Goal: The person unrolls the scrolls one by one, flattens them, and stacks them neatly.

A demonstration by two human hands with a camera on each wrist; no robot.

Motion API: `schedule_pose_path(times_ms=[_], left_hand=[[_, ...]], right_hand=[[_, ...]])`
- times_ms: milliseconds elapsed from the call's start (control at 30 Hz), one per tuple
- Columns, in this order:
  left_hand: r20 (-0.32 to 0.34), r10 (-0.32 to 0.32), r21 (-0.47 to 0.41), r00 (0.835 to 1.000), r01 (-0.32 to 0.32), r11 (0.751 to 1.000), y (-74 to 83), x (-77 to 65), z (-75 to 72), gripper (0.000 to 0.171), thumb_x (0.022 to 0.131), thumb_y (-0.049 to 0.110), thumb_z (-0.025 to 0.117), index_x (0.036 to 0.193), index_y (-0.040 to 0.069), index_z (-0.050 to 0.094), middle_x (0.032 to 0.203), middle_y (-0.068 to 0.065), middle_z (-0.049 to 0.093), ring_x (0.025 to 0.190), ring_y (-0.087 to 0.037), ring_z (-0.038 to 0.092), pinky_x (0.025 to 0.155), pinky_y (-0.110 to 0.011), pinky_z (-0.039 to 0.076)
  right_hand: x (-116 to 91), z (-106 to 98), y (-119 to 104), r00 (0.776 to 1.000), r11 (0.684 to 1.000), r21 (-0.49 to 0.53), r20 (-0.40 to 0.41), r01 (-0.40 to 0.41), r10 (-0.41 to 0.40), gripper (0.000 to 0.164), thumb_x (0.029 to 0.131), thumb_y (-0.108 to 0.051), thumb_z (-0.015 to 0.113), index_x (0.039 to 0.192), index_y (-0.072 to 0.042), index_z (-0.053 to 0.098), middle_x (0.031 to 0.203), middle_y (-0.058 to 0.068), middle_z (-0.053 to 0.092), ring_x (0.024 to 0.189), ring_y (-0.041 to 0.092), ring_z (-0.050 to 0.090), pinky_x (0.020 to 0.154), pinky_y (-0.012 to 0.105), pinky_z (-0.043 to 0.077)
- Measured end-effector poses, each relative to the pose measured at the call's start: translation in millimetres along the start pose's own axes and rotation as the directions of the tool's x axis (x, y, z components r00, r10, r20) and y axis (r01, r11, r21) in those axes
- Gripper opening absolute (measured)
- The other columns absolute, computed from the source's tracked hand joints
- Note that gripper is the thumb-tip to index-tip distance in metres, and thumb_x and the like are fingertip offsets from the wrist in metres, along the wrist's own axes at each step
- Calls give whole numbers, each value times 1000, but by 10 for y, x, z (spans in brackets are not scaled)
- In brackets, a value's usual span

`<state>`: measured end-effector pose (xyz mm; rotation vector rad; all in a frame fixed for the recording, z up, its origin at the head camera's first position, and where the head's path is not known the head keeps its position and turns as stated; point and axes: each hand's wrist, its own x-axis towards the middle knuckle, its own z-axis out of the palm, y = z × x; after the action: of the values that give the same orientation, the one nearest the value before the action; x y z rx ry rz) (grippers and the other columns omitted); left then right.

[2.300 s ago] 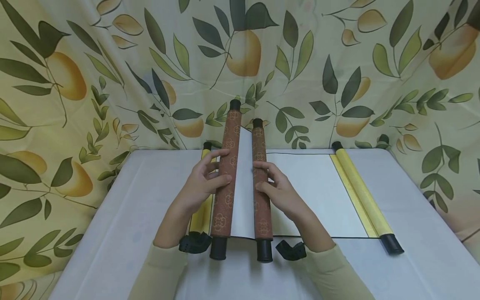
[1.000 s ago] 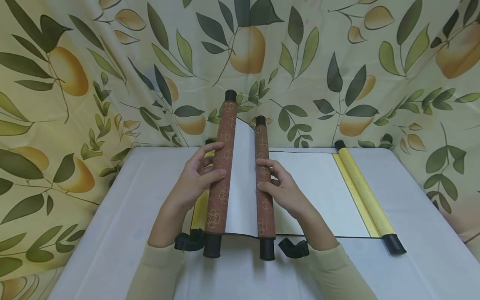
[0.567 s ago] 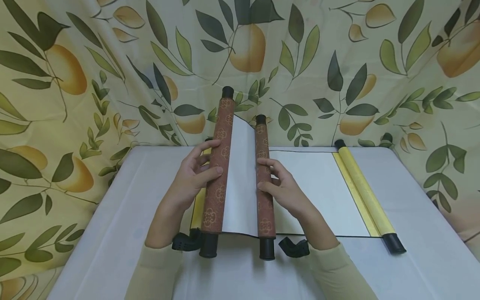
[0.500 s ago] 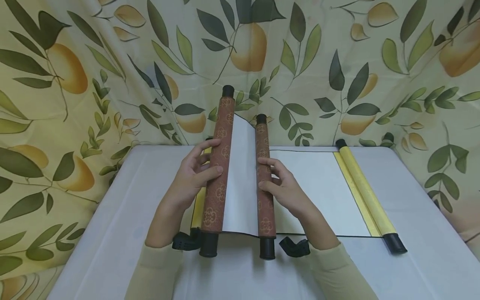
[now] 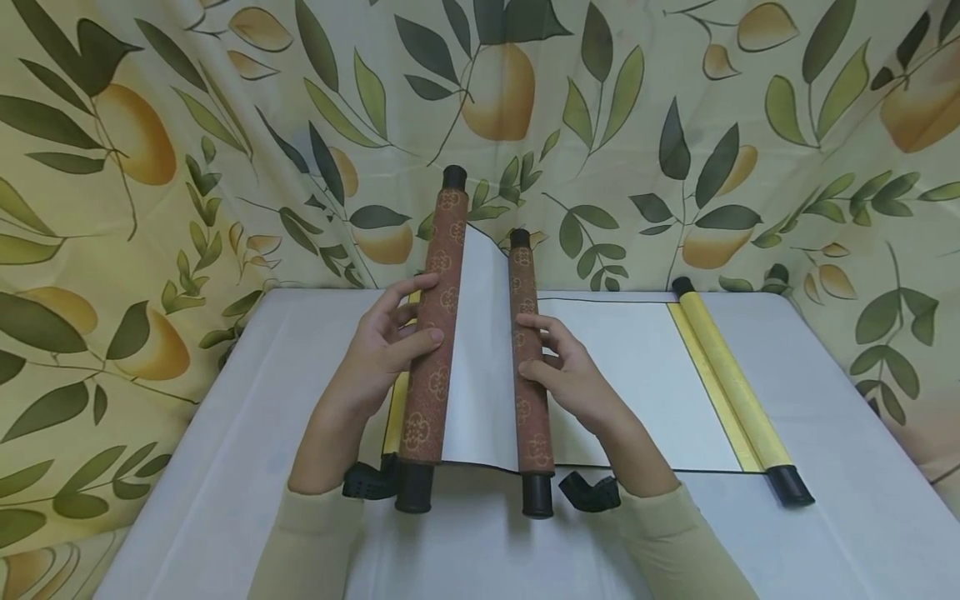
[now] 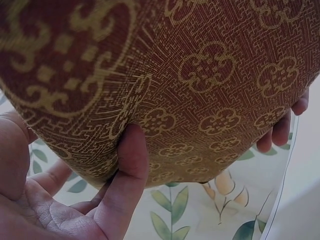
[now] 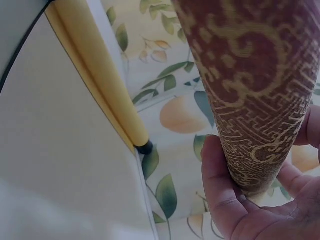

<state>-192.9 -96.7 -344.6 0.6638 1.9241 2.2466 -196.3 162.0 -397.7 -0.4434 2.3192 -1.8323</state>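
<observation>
A scroll with reddish-brown, gold-patterned backing is held up over the table, partly unrolled. My left hand [image 5: 378,354] grips its left roll [image 5: 435,333], thumb on the near side and fingers around the far side. The right roll [image 5: 531,358] is gripped by my right hand [image 5: 566,375]. Between the rolls stretches a strip of white paper [image 5: 483,358]. Both rolls have black end knobs, and the left one reaches higher. In the left wrist view the patterned backing [image 6: 205,70] fills most of the picture; in the right wrist view my thumb and fingers pinch the right roll [image 7: 250,100].
Under the held scroll, a second scroll with white paper [image 5: 615,375] lies spread on the white-covered table [image 5: 825,500]. Its yellow right roll [image 5: 727,375] has black ends; its yellow left roll [image 5: 396,417] is mostly hidden. A fruit-and-leaf patterned cloth [image 5: 300,208] hangs behind.
My left hand has moved left and slightly up with its roll, widening the strip of white paper between the rolls. The right hand has shifted only slightly to the right.
</observation>
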Motion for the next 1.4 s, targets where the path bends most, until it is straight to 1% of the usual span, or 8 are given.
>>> schedule_pose_path(times_ms=[67, 200, 333, 700, 967, 1133, 1300, 1400], left_hand=[[-1, -2, -5, 1000, 2, 1000, 7, -7, -2, 58, 85, 5, 61, 137, 17, 39, 114, -19, 48, 91, -24, 56, 68, -28, 49], [-2, -1, -13, 1000, 1, 1000, 15, -22, -11, 58, 85, 5, 62, 137, 17, 39, 115, -19, 48, 92, -25, 56, 70, -29, 50], [1, 13, -13, 1000, -13, 1000, 15, -21, -27, 57, 85, 4, 61, 136, 17, 39, 114, -19, 48, 90, -24, 57, 71, -30, 50], [-5, 28, -20, 1000, -28, 999, 30, -30, -59, 56, 86, 3, 60, 136, 16, 39, 111, -17, 48, 86, -21, 56, 68, -28, 49], [-2, 41, -25, 999, -41, 999, 45, -31, -65, 57, 85, 4, 61, 136, 16, 39, 115, -17, 47, 90, -22, 56, 71, -28, 49], [-3, 41, -22, 999, -41, 999, 52, -36, -70, 57, 85, 4, 60, 136, 15, 39, 113, -17, 48, 87, -21, 56, 69, -28, 49], [6, 52, -33, 999, -51, 998, 62, -31, -77, 57, 86, 3, 59, 137, 15, 38, 119, -18, 45, 93, -24, 57, 73, -32, 51], [4, 54, -39, 999, -54, 998, 71, -32, -80, 57, 86, 2, 59, 137, 14, 38, 119, -18, 45, 94, -25, 56, 74, -33, 51]], right_hand=[[12, -3, 48, 1000, 1000, 0, 1, 3, -3, 52, 89, -10, 56, 136, -25, 39, 140, -8, 30, 121, 27, 40, 89, 45, 42], [13, 1, 57, 1000, 1000, -2, 4, -3, 3, 53, 88, -9, 55, 136, -25, 39, 141, -9, 29, 123, 27, 38, 90, 46, 42], [12, 2, 49, 1000, 1000, -2, 5, 4, -4, 53, 88, -8, 55, 136, -25, 38, 142, -9, 28, 124, 27, 36, 91, 46, 41], [12, 0, 34, 1000, 1000, 28, 17, -5, 5, 54, 88, -7, 54, 136, -24, 37, 140, -4, 28, 116, 31, 43, 83, 42, 46], [24, 0, 69, 999, 998, 57, 25, -24, 23, 56, 86, -7, 58, 136, -22, 37, 136, 2, 30, 108, 33, 46, 76, 41, 49], [20, -1, 76, 999, 998, 58, 20, -37, 36, 56, 87, -7, 58, 136, -22, 37, 137, 3, 30, 111, 33, 46, 77, 41, 49], [22, -14, 65, 999, 998, 54, 21, -29, 28, 56, 86, -7, 58, 136, -23, 37, 138, 3, 29, 113, 34, 45, 78, 42, 49], [26, -21, 63, 999, 998, 51, 25, -26, 25, 56, 87, -8, 58, 137, -23, 37, 138, 3, 29, 114, 34, 45, 78, 42, 49]])
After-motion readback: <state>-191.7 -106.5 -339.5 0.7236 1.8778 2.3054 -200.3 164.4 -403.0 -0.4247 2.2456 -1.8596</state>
